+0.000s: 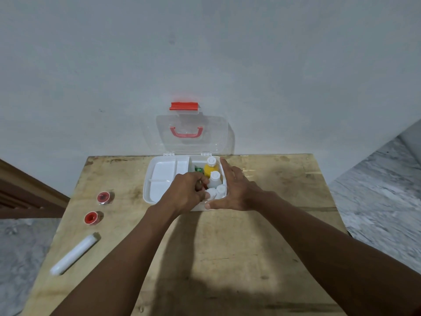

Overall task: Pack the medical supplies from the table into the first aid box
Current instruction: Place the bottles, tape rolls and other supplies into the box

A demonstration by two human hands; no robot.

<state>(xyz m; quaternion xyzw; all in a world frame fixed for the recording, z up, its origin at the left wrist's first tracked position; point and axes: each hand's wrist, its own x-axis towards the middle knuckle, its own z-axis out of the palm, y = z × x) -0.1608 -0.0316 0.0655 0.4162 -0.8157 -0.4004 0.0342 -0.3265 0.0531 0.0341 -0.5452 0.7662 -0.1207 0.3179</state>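
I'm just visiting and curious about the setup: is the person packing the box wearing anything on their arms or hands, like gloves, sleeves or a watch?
No. Both forearms are bare as far as the picture shows, with no sleeves in view. The left hand and the right hand have no gloves, and no watch, bracelet or ring is visible. No cables, straps or markings show on either arm.

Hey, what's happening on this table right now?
A person is packing a first aid box, lid open. The left hand reaches inside among the bottles, though what it grips is hidden; the right hand rests on the box's right edge. Two red tape rolls and a white tube remain on the table.
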